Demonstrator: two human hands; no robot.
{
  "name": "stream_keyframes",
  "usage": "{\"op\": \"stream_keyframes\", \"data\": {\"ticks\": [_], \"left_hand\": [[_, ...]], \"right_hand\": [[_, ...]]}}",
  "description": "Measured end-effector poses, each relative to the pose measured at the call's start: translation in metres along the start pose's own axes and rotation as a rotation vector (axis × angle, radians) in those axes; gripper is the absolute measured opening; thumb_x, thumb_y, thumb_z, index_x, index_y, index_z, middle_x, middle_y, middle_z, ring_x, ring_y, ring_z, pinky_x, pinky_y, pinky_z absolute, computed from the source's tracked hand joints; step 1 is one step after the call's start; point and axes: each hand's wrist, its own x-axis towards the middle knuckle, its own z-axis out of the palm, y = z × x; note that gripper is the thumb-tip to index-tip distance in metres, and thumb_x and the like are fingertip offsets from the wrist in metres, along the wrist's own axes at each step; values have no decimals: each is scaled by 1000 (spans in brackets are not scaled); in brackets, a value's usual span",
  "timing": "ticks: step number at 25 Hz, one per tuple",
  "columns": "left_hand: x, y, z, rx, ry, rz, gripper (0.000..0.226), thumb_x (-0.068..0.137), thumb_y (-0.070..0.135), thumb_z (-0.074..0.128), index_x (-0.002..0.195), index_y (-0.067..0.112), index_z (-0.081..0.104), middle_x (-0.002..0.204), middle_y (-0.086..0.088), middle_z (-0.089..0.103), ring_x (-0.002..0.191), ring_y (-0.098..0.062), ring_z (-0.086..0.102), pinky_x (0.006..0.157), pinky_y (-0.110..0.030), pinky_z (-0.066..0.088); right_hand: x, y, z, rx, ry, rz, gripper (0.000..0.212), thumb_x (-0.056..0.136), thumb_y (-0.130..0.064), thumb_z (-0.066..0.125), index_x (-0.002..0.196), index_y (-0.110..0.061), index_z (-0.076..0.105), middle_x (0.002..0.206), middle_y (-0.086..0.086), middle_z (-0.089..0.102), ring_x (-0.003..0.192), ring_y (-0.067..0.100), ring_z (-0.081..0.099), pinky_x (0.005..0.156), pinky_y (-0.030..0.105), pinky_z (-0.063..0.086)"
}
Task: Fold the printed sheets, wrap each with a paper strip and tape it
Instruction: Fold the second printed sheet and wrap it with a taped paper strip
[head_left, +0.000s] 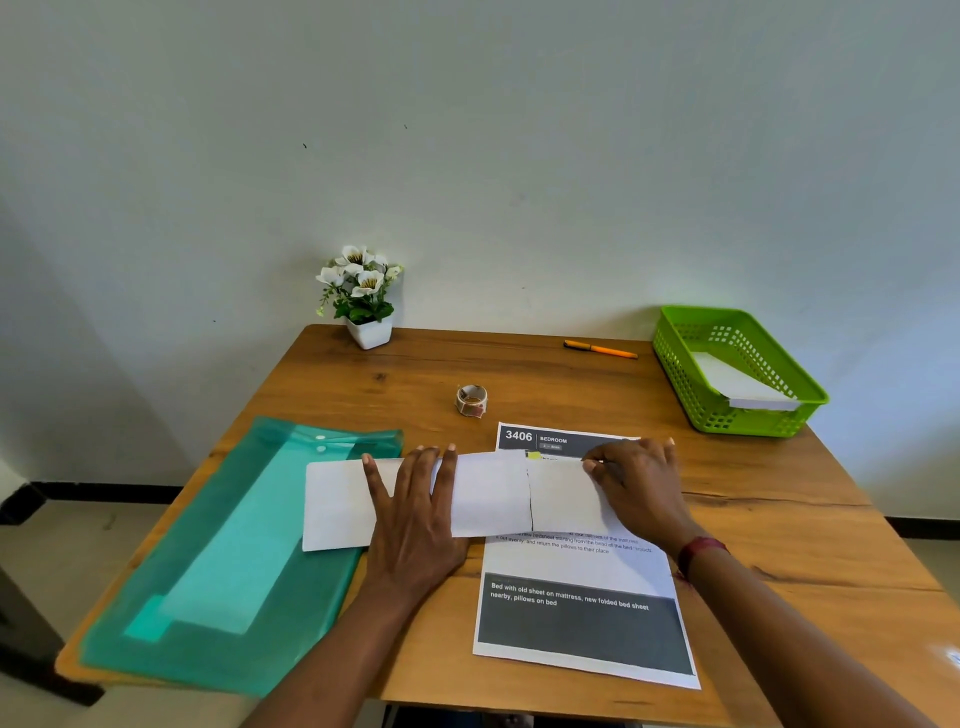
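Observation:
A folded white sheet lies crosswise in the middle of the wooden table, with a paper strip around it whose edge shows as a dark line near its right part. My left hand presses flat on the folded sheet, fingers spread. My right hand pinches the sheet's upper right edge. Under it lies a flat printed sheet headed "3406 BEDROOM". A small tape roll stands behind the sheets.
A teal plastic folder with papers inside covers the table's left side. A green basket holding a folded paper sits at the back right. An orange pen and a white flower pot stand by the wall.

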Motion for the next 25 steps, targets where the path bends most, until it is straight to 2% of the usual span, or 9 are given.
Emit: {"op": "stream_keyframes", "data": {"ticks": [3,5,7,10,12,15,18,20,25], "left_hand": [[1,1,-1,-1,3,-1,102,66,61,72,147,11,36,140,-17,49,135,-34,40,111,-75,8],[0,1,-2,-9,0,-6,101,67,63,71,146,10,37,139,-17,49,134,-34,41,111,-76,9],[0,2,-3,-7,-1,-13,103,66,66,70,146,10,38,139,-18,50,133,-35,42,112,-75,9],[0,1,-2,2,6,-33,105,64,67,72,146,10,37,138,-18,50,132,-35,42,111,-75,10],[0,1,-2,8,11,-41,106,63,67,71,146,10,36,138,-18,50,132,-35,42,111,-75,10],[0,1,-3,10,14,-43,110,60,65,75,147,10,35,137,-19,49,132,-36,41,111,-76,12],[-1,2,-5,10,12,-37,112,58,62,78,147,9,35,137,-19,49,132,-35,39,110,-76,13],[-1,3,-5,12,3,-43,114,56,63,80,147,9,35,136,-20,50,131,-36,41,110,-76,13],[-1,4,-6,19,-4,-52,115,55,64,81,145,8,37,136,-21,52,130,-38,45,109,-77,17]], "right_hand": [[8,-21,4,8,-20,-53,21,100,-38,52,102,-30,71,96,-8,65,114,23,47,116,59,5],[8,-33,6,23,13,-100,22,99,-35,54,105,-26,72,97,-4,64,112,24,48,115,58,6],[3,-36,8,100,182,-100,20,95,-25,63,111,-18,72,105,4,62,111,29,51,114,55,15],[-17,-22,9,385,525,152,34,91,-11,68,125,-14,65,120,15,58,117,32,50,106,46,35],[-33,-5,12,552,600,337,36,94,-12,63,130,-11,60,124,16,56,118,33,51,101,43,40],[-52,13,22,841,524,549,32,98,-17,59,130,-13,60,124,12,63,113,26,59,91,34,45],[-57,19,28,1060,441,555,21,98,-16,60,118,-19,65,116,12,70,97,19,64,84,35,54],[-56,18,29,1159,409,540,22,96,-12,61,116,-19,66,112,13,71,88,14,65,78,29,58],[-55,14,33,1073,349,498,23,92,-15,68,113,-25,70,105,-1,73,93,17,67,88,48,57]]}}
